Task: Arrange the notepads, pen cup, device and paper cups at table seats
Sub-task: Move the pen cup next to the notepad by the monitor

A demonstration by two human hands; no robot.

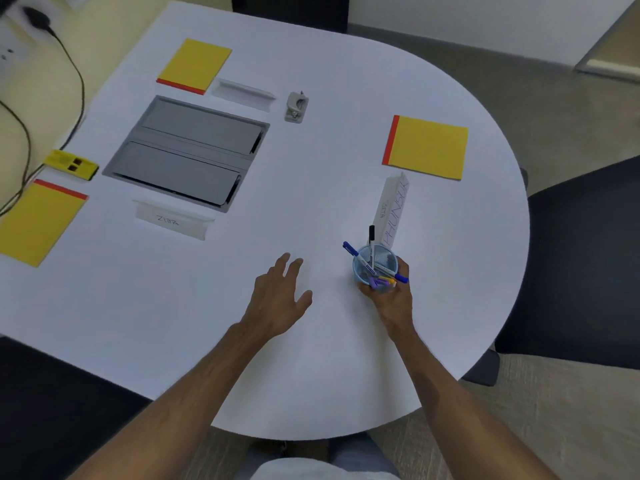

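My right hand [393,294] grips a light blue mesh pen cup [375,268] holding several markers, near the table's right front. My left hand [280,294] hovers open, palm down, to the left of the cup. Three yellow notepads with red edges lie on the white table [311,358]: one at the far left back [195,65], one at the right [427,147], one at the left edge [38,221]. A small yellow device [71,164] lies by the left notepad. No paper cups are in view.
A grey cable hatch [187,152] is set in the table's middle. White folded name cards stand at the right [393,207], front of the hatch [173,220] and behind it [244,93]. A grey hole punch [296,107] sits beyond. Dark chairs stand right [585,265] and left.
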